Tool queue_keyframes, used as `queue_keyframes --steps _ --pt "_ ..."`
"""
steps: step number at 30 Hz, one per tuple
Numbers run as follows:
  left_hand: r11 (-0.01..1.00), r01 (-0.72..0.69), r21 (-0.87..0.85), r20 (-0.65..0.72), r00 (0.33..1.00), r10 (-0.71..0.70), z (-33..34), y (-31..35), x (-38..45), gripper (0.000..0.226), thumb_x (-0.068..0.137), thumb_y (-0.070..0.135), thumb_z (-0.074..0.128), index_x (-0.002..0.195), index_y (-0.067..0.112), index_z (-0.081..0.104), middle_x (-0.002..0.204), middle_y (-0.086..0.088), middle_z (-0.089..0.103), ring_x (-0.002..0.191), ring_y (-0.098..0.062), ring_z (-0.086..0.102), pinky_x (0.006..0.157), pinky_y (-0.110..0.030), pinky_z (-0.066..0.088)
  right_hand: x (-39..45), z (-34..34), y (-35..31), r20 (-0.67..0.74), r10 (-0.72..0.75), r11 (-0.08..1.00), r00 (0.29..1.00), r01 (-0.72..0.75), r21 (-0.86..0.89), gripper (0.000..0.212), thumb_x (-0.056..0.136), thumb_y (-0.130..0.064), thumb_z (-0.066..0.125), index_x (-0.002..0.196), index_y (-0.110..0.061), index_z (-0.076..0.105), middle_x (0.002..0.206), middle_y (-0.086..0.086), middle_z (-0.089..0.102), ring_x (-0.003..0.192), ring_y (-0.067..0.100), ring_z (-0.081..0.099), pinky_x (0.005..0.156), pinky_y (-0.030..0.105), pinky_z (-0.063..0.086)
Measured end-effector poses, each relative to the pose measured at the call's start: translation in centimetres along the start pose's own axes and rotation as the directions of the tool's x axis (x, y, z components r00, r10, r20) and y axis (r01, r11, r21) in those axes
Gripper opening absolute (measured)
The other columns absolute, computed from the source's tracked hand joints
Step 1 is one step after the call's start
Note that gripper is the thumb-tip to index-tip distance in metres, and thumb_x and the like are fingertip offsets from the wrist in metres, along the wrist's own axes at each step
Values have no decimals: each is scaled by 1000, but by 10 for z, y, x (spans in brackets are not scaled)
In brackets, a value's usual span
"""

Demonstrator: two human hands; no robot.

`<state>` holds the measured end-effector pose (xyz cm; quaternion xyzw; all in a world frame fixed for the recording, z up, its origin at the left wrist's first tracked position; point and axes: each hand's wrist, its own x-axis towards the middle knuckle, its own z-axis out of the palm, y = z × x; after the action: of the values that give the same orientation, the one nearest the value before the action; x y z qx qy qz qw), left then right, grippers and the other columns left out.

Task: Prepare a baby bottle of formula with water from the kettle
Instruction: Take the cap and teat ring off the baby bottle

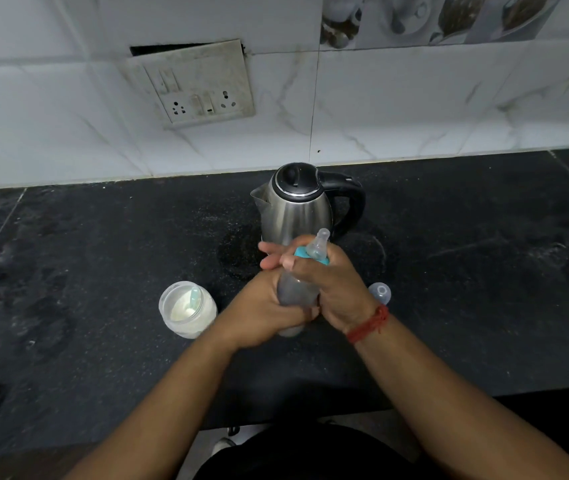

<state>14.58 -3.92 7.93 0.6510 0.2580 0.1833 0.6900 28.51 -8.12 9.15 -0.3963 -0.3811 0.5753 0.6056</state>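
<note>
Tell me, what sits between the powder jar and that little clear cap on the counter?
In the head view, both hands, left hand and right hand, holding the baby bottle fill the stretch between powder jar and clear cap.

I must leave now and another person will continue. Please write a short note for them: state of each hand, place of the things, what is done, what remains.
Left hand: grips the lower body of the clear plastic baby bottle.
Right hand: wrapped round its upper part, near the teal collar.
Steel kettle with black handle: behind the hands, lid shut.
Open clear jar of white formula powder: left of the bottle, scoop inside.
Clear dome cap: on the black counter, right.
Done: teat and collar on.
Left: probably mixing; fit the cap.
</note>
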Motion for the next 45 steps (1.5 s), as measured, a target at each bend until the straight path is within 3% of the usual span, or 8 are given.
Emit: queue_keyframes --steps 3,8,12,17,22,27,31,45 --pt "979 -10 -202 159 986 42 -2 3 -2 22 79 18 73 91 3 63 77 -6 69 66 -23 65 69 -35 53 5 -6 -15 228 19 1000 973 -15 -19 23 83 -21 65 98 -4 68 117 18 72 132 32 57 107 42 47" --pt "971 -37 -234 -29 999 31 -4 1 6 43 75 21 77 108 3 55 85 -11 64 71 -22 64 65 -35 56 16 -5 -19 -78 15 983 997 -29 -180 55 69 -36 78 117 -15 62 101 -6 68 93 3 65 78 23 54" --pt "971 -27 -240 9 1000 30 -9 2 2 42 75 20 77 108 5 55 87 -10 64 71 -25 63 66 -37 57 14 -12 -14 -50 1 1000 999 -2 -21 77 65 -35 92 126 -9 53 104 5 73 98 16 69 83 31 58" --pt "972 -14 -233 15 1000 18 -7 -2 -1 40 76 18 77 108 8 56 88 -9 64 71 -22 63 66 -35 57 7 -27 -14 152 48 992 987 -65 112 71 87 -7 59 152 -4 31 147 25 51 139 37 48 113 47 41" --pt "988 0 -155 6 1000 1 -8 -3 0 44 77 19 76 114 7 55 89 -11 61 78 -23 60 71 -41 54 4 -25 -11 -41 60 996 997 -63 -58 70 73 -26 83 133 -10 50 114 5 66 105 15 64 84 29 54" --pt "988 1 -156 26 1000 3 -5 -4 -2 40 77 20 77 111 13 57 89 -10 61 77 -20 61 68 -39 56 0 -36 -12 52 74 997 996 -75 14 66 87 -12 60 148 -6 36 138 29 57 133 45 51 110 57 40" --pt "987 8 -158 38 999 -2 -3 -5 0 36 79 19 77 110 17 58 89 -9 61 77 -21 62 71 -43 56 -2 -28 -12 10 104 991 994 -103 -88 89 73 -40 86 144 -10 42 129 13 60 118 26 60 94 39 53" --pt "994 12 -110 29 1000 -9 -6 -14 -3 31 83 18 77 109 24 62 94 -7 63 84 -23 62 79 -50 55 -5 -29 -13 7 23 987 1000 -22 -159 55 74 -20 76 125 -13 56 111 -1 65 101 12 63 80 28 54"
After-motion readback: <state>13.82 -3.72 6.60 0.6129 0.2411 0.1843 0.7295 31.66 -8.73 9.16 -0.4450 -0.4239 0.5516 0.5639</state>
